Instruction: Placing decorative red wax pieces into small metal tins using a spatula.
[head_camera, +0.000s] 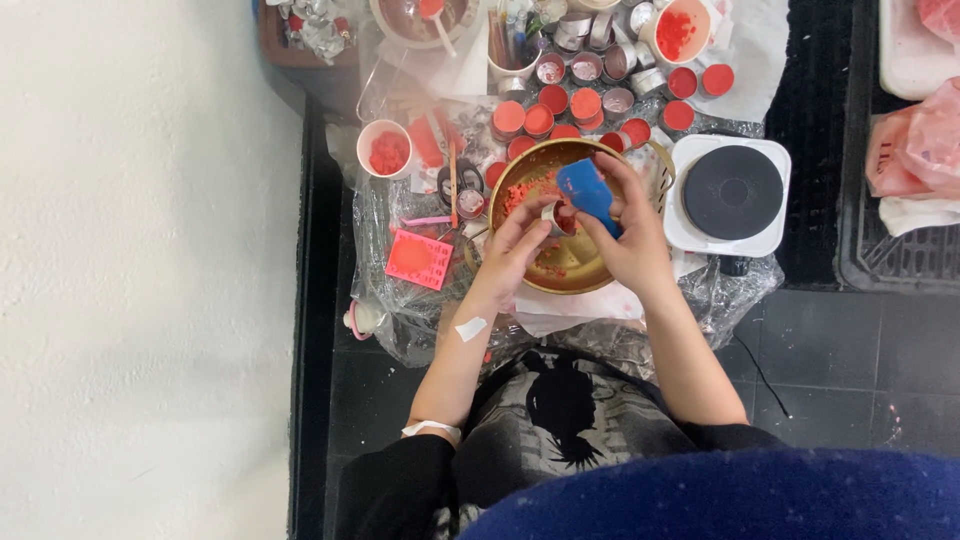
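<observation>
1. Over the middle of the cluttered worktop, seen from the head camera, both hands meet above a gold metal bowl (560, 275) that sits on crinkled clear plastic sheeting (400, 330).
2. The left hand (515, 250) has its fingers pinched closed around a small silver tin (549, 213), holding it just inside the bowl's rim, right over the red crumbly stuff in the bowl.
3. The right hand (632, 240) is wrapped snugly around a blue cup (588, 190), which is tipped toward the little tin. The cup's mouth is pretty much touching the tin, can't tell if anything's actually coming out.
4. There's a strip of white tape (470, 328) on the left forearm.
5. Just behind the bowl is a bunch of small round tins filled with red wax-like material (560, 110), some in rows, some empty silver ones further back.
6. To the left of the bowl: a white cup of red bits (385, 150), a pink square mould (420, 260) lying flat, and scissors (460, 185) beside it.
7. To the right, just beside the bowl, a white hot plate with a black round top (730, 195).
8. Far right there's a pink plastic bag (915, 150) on a dark tray, well apart from the hands.
</observation>
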